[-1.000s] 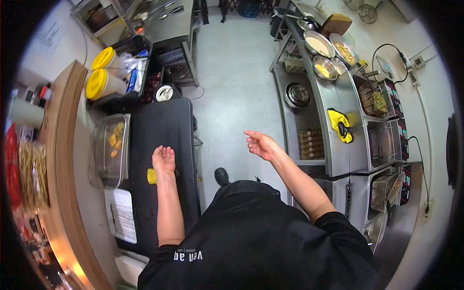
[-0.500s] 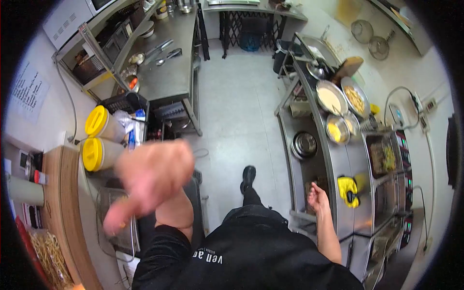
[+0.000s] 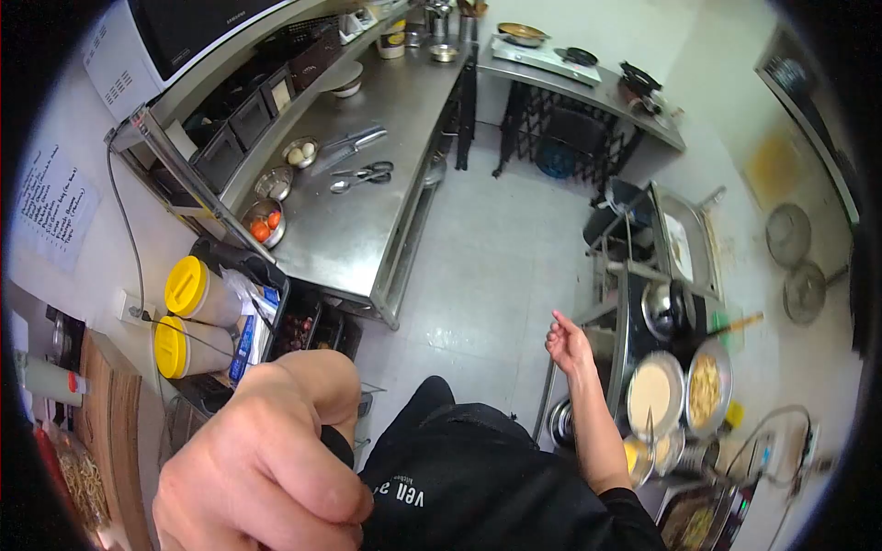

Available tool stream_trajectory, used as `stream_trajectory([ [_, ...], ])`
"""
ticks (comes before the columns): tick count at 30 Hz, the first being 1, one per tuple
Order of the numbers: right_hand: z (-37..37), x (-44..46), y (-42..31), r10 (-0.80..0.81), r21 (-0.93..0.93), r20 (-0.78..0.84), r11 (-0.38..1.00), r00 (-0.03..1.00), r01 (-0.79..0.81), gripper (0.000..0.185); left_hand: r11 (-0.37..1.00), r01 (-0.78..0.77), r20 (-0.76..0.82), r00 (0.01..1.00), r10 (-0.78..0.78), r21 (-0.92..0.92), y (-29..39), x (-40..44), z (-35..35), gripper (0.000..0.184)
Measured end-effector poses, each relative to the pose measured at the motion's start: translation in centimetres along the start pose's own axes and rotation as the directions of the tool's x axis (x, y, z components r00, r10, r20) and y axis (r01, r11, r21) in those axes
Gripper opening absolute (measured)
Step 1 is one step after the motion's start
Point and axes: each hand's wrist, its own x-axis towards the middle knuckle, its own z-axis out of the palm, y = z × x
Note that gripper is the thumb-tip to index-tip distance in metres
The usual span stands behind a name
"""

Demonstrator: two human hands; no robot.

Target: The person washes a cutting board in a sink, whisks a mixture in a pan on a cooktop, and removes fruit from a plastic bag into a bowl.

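Note:
My left hand [image 3: 262, 464] is large and close to the camera at the lower left, its fingers curled inward. Whether anything is inside that fist is hidden. My right hand [image 3: 568, 345] hangs over the floor beside the right-hand counter, one finger pointing out and the others curled, with nothing visible in it. Nearest to it on the counter are a steel bowl of pale batter [image 3: 653, 395] and a bowl of cut yellowish pieces [image 3: 705, 391]. Behind my left hand stand two tubs with yellow lids [image 3: 186, 286].
A steel table [image 3: 354, 216] at left bears scissors [image 3: 372, 172], a knife [image 3: 354, 147], a bowl of tomatoes [image 3: 265, 222] and a bowl of eggs [image 3: 300, 151]. The floor [image 3: 487, 266] runs between the counters toward a stove [image 3: 547, 60]. A pot [image 3: 667, 309] stands at right.
The view has moved forward along the aisle and tilted upward. My left hand has come nearer to the camera, lower in view. My right hand has swung forward, away from the yellow cloth-like item.

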Motion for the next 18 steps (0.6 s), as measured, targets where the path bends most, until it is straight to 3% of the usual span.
stream_trajectory([
  [1,2.4,2.4,-1.7,0.004,-0.028,0.069,1.0,0.998,-0.002,0.019,1.0,-0.003,0.005,1.0,0.003,0.025,-2.1,-0.2,-1.6,0.019],
  [3,5.9,7.2,-5.0,0.024,-0.064,0.154,0.998,0.988,-0.014,0.019,0.978,0.06,0.203,0.979,-0.019,-0.199,-5.9,-0.6,-5.5,0.017],
  [4,7.3,9.4,-6.3,0.032,-0.098,0.189,0.995,0.982,-0.014,0.018,0.981,0.064,0.206,0.978,-0.026,-0.182,-7.3,-1.2,-6.3,0.017],
  [6,8.5,13.7,-8.6,0.065,-0.143,0.209,0.989,0.976,-0.035,0.019,0.979,0.097,-0.008,0.995,-0.097,0.182,-10.2,-1.9,-7.6,0.021],
  [7,8.8,15.7,-10.1,0.063,-0.155,0.221,0.987,0.973,-0.029,0.019,0.977,0.084,-0.004,0.996,-0.084,0.194,-12.4,-1.6,-9.6,0.021],
  [10,7.0,19.8,-13.5,0.124,-0.081,0.078,0.99,0.989,-0.117,0.02,0.979,0.049,0.031,0.998,-0.057,0.2,-19.0,-1.2,-15.0,0.025],
  [13,5.2,24.6,-18.3,0.098,-0.044,0.018,0.994,0.995,-0.098,0.016,0.97,-0.159,0.015,0.987,0.159,0.182,-25.8,-1.4,-19.0,0.029],
  [14,4.8,25.8,-19.8,0.105,-0.055,0.025,0.993,0.994,-0.104,0.016,0.961,-0.008,-0.059,0.998,0.026,0.277,-26.7,-1.7,-19.5,0.031],
  [18,3.8,31.8,-25.1,0.079,0.082,-0.112,0.994,0.991,-0.07,0.01,0.996,-0.005,0.156,0.988,-0.01,0.095,-35.9,-2.7,-26.4,0.036],
])
